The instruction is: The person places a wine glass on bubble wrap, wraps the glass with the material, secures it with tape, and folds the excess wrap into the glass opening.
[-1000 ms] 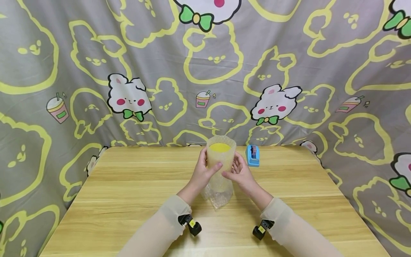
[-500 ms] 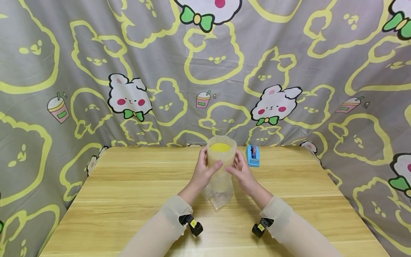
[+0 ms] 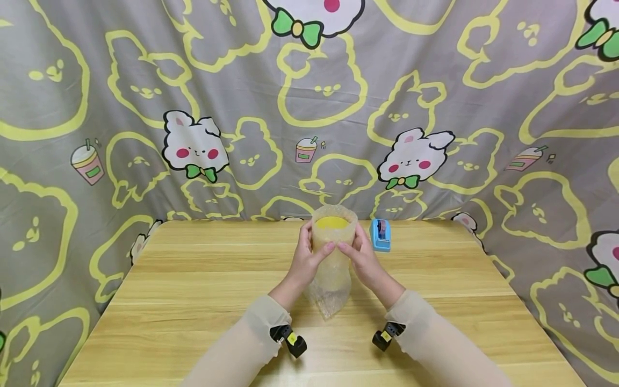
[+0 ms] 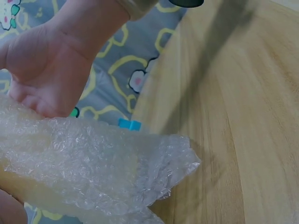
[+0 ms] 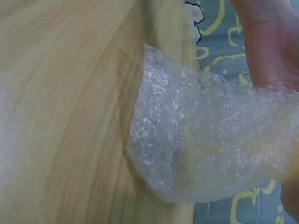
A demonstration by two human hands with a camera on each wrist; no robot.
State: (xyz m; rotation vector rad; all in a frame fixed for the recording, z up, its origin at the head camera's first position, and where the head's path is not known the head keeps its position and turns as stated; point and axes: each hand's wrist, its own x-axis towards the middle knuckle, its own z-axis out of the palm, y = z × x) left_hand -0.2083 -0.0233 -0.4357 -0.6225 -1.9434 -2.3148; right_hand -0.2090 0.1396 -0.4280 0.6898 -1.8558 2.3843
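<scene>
A cylinder with a round yellow top stands nearly upright between the hands, inside a sleeve of clear bubble wrap (image 3: 333, 269). Its yellow top (image 3: 331, 222) sits a little below the upper rim of the wrap. My left hand (image 3: 306, 258) holds the wrapped cylinder from the left, thumb across the front. From the other side my right hand (image 3: 364, 259) grips it, and the two thumb tips nearly meet. Below the hands, the loose end of the bubble wrap (image 4: 163, 163) sticks out crumpled, close over the table. Most fingers are hidden behind the wrap.
A blue tape dispenser (image 3: 381, 235) with a roll of tape stands at the table's back edge, just right of the right hand. The wooden table (image 3: 193, 301) reaches back to a grey patterned curtain (image 3: 261, 80).
My right hand has shifted inward and its thumb has risen along the wrap toward the left thumb. The left hand and the wrapped cylinder have barely moved.
</scene>
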